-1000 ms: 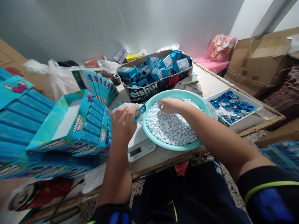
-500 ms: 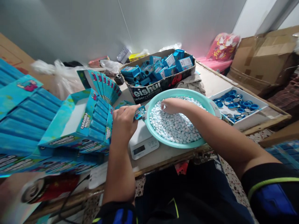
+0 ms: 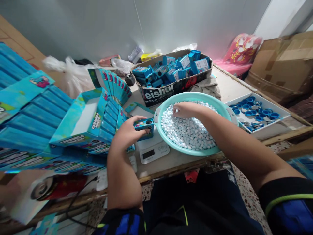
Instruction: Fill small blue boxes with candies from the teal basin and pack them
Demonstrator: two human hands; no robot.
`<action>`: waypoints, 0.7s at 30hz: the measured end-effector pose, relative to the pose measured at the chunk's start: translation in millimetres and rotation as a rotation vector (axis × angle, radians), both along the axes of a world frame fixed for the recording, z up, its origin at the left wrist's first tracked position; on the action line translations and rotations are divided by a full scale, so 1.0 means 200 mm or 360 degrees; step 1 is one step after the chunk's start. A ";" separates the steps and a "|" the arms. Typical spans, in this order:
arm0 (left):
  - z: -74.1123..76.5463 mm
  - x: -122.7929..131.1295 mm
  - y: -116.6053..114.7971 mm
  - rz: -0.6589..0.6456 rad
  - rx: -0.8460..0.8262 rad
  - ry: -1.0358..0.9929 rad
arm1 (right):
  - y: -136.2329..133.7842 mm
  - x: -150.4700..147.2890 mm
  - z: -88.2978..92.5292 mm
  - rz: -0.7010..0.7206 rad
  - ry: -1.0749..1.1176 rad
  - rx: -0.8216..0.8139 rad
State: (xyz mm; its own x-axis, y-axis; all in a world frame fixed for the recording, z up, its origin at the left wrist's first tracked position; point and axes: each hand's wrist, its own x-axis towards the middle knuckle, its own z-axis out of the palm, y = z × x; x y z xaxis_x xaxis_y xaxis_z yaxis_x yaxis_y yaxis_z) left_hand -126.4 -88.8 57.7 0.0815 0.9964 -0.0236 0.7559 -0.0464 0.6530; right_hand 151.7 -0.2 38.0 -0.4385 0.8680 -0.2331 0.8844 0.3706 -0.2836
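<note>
My left hand is closed on a small blue box, holding it on the white kitchen scale. My right hand rests in the teal basin, fingers curled down into the heap of small white tablets; what they pinch is hidden. Just left of the box stands an open blue display carton filled with flat blue packs.
A dark cardboard tray of small blue boxes stands behind the basin. A white tray of blue and silver caps lies at right. Stacked blue cartons fill the left. Brown cardboard boxes sit at far right. The wooden table edge runs along the front.
My left hand has brought the small blue box down from beside the basin's rim onto the scale. My right hand stays in the tablets. The camera has shifted a little.
</note>
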 end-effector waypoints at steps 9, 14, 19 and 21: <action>-0.05 -0.02 0.03 -0.0100 0.0022 0.0023 | -0.03 0.01 0.02 -0.0049 0.0018 -0.0091; -0.07 -0.02 0.02 -0.0174 0.0181 -0.0159 | -0.06 0.01 0.04 -0.0093 0.0002 -0.0132; -0.07 0.03 0.00 -0.0017 0.0419 -0.0216 | -0.06 0.00 0.05 -0.0107 -0.0042 -0.0149; -0.07 0.05 0.01 0.0066 0.0570 -0.0176 | -0.05 0.00 0.05 -0.0074 -0.0049 -0.0147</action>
